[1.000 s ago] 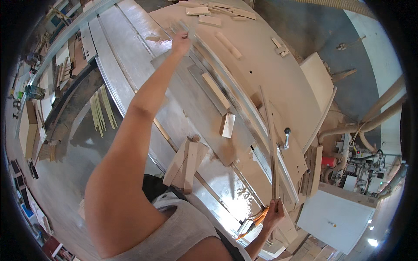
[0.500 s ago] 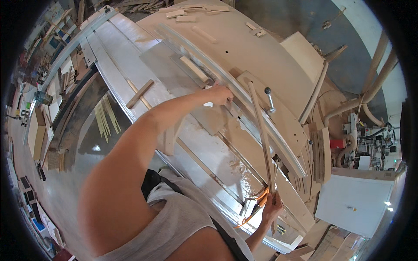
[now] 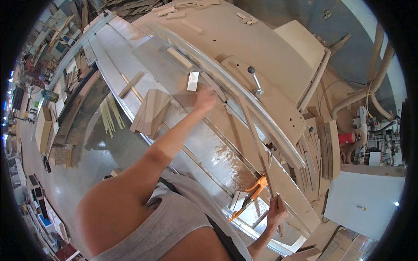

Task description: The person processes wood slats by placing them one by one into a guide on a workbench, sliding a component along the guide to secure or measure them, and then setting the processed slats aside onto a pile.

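The right grip (image 3: 276,212), at the lower right of the frame, is closed around the lower part of a long, thin wooden strip (image 3: 260,150). From there the strip slants up and left to just above the middle of the frame, narrowing as it goes.

The left grip (image 3: 206,100), a little above centre at the end of an outstretched bare arm, is blurred, with its fingers toward a long metal rail (image 3: 244,93); whether it grasps anything, I cannot tell. Just above and left of it stands a small block with a bright white face (image 3: 193,81), and beyond that, farther up and left, lies a longer pale wooden bar (image 3: 179,58).

Both grips are over a broad metal surface (image 3: 200,150), grooved and shiny, which crosses the frame diagonally. Left of the outstretched arm, an angular wooden piece (image 3: 150,113) and a short brown stick (image 3: 131,85) lie at its edge. An orange-handled tool (image 3: 257,188) is just left of the right grip.

Past the rail, at the upper right of centre, a lever with a dark round knob (image 3: 251,69) rises from a tan panel (image 3: 272,102). Loose wood offcuts (image 3: 176,15) lie along the top of the frame. A white cabinet (image 3: 365,195) stands at the lower right.
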`<state>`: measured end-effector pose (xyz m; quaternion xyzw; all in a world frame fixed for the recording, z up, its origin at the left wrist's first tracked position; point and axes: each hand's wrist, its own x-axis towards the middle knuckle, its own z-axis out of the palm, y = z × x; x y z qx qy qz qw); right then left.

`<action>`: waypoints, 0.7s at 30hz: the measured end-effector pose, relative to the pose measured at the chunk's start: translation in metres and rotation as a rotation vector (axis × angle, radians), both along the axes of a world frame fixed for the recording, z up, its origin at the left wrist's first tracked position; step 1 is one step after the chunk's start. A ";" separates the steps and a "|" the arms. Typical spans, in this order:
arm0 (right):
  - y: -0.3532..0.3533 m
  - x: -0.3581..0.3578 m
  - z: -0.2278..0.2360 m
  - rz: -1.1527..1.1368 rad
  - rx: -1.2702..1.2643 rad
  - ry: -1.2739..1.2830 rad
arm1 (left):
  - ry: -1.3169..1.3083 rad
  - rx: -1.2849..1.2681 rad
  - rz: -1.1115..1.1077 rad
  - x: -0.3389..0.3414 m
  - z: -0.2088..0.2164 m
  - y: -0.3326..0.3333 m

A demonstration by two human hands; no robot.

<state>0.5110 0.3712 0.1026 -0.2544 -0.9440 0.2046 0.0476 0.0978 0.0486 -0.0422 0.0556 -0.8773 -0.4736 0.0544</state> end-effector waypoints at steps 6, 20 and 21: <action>0.024 -0.021 0.005 0.021 -0.036 -0.012 | -0.294 0.689 0.186 -0.021 0.030 0.040; 0.029 -0.099 0.009 0.191 0.132 -0.026 | -0.350 0.785 0.102 -0.053 0.041 -0.007; 0.027 -0.108 0.009 0.205 0.128 -0.036 | -0.363 0.781 0.076 -0.055 0.040 -0.010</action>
